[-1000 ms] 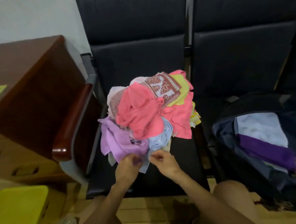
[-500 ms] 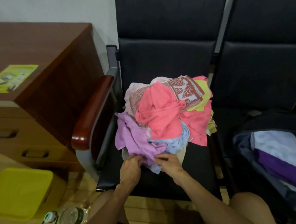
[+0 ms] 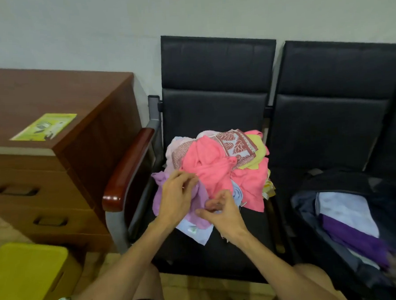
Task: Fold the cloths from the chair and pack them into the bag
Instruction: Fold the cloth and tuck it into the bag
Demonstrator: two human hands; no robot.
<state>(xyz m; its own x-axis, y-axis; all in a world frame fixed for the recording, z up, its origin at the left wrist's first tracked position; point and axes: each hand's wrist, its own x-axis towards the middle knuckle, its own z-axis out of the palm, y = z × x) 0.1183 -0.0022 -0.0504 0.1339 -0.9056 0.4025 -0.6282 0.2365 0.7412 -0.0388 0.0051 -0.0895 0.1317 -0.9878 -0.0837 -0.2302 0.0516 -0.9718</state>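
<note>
Left hand (image 3: 175,198) has risen, half covering the lilac cloth (image 3: 201,196).

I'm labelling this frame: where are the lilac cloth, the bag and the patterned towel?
lilac cloth (image 3: 201,195), head view, its middle fold
bag (image 3: 336,181), head view, dark upper rim
patterned towel (image 3: 235,145), head view, leaf print

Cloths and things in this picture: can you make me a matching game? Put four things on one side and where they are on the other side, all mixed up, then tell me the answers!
Things:
1. lilac cloth
2. dark purple cloth
3. green leaflet
4. yellow box

Places:
A. on top of the wooden desk
B. held by the left hand and the right hand
C. on the floor, beside the desk
D. inside the bag

Answers: 1-B, 2-D, 3-A, 4-C
</note>
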